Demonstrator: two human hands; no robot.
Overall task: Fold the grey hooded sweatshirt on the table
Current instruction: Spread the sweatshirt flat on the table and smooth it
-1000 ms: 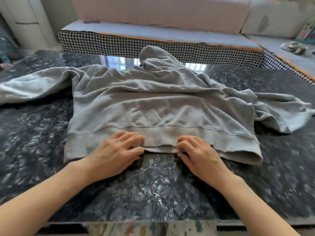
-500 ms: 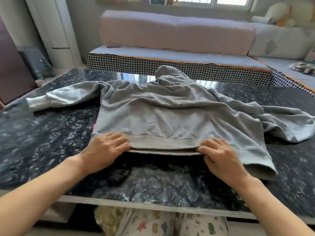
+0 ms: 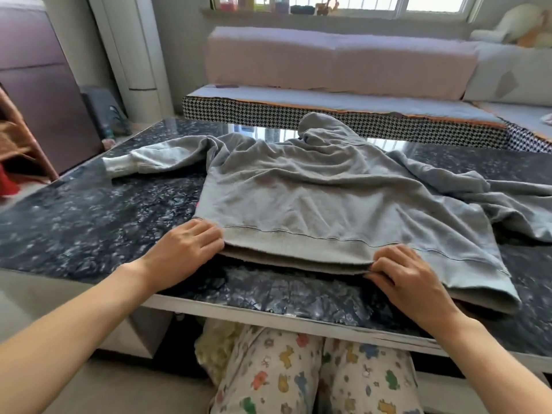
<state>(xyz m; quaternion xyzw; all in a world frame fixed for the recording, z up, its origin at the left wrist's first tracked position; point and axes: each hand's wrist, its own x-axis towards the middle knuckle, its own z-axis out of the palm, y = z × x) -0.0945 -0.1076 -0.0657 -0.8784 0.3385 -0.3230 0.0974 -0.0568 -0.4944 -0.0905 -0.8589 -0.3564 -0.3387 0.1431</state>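
While both stay gripping the sweatshirt (image 3: 322, 201) hem, left hand (image 3: 186, 252) and right hand (image 3: 409, 279) have spread apart.

Your grey hooded sweatshirt (image 3: 328, 201) lies spread and rumpled on the dark marbled table (image 3: 89, 222), with its ribbed hem toward you at 6 o'clock and its hood (image 3: 325, 130) bunched at 12 o'clock by the far edge. One sleeve (image 3: 155, 159) stretches out toward 10 o'clock and ends in a pale cuff. The other sleeve lies crumpled toward 3 o'clock. The hem's near layers sit slightly parted.
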